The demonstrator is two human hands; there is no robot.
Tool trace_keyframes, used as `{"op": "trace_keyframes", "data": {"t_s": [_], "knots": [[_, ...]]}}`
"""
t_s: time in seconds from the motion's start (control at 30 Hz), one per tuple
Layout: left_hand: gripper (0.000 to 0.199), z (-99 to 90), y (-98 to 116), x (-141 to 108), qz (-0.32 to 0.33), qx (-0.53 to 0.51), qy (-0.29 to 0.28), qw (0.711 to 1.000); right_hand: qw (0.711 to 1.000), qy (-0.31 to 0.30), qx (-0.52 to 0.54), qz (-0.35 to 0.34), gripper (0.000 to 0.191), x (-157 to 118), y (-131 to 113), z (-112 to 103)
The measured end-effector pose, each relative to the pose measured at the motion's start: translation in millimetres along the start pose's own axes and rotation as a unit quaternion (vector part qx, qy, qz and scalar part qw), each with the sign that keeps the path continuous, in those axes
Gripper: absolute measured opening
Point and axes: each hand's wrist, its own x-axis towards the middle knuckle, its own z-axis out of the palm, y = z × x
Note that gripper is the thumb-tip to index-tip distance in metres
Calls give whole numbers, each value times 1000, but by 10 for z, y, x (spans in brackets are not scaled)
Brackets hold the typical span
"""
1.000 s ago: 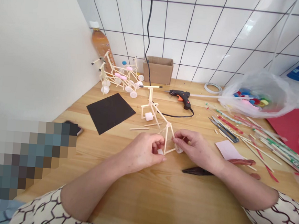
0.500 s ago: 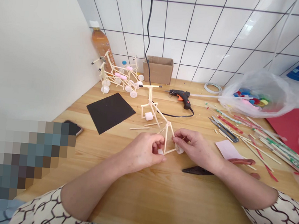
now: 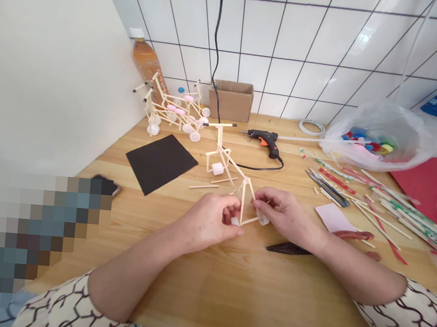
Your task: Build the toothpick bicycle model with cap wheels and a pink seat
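Observation:
A small tricycle-shaped frame of thin wooden sticks (image 3: 234, 160) stands mid-table, with black-tipped handlebars at its far end and a white front roller (image 3: 217, 169). My left hand (image 3: 214, 218) is closed at the near left corner, its fingers around a small whitish piece (image 3: 235, 221) beside the frame. On the other side, my right hand (image 3: 283, 211) pinches the near right part, by a translucent white wheel (image 3: 263, 218). The exact contact of the fingertips is partly hidden. Two loose sticks (image 3: 204, 186) lie left of the frame.
Behind are a glue gun (image 3: 266, 139), a cardboard box (image 3: 231, 101) and several stick models (image 3: 173, 110) by a bottle (image 3: 147, 57). A black sheet (image 3: 161, 164) lies left. Scissors (image 3: 328, 188), pliers (image 3: 289, 248), sticks and a bag of caps (image 3: 379, 141) are on the right.

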Motion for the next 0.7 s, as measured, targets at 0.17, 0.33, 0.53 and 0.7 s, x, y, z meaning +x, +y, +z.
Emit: {"op": "trace_keyframes", "data": {"t_s": [0.17,0.33,0.53,0.7], "knots": [[13,1,4,-1,-2,4,0,1000,1000,5,3,-3,16,2,19,8],[12,11,1,-3,-4,14,8,1000,1000,8,10,0,11,-4,23,5],[13,16,-11,-2,-3,13,8,1000,1000,2,7,0,10,2,22,8],[13,13,-19,-1,3,15,8,1000,1000,-11,2,10,10,-7,-18,-18]]}}
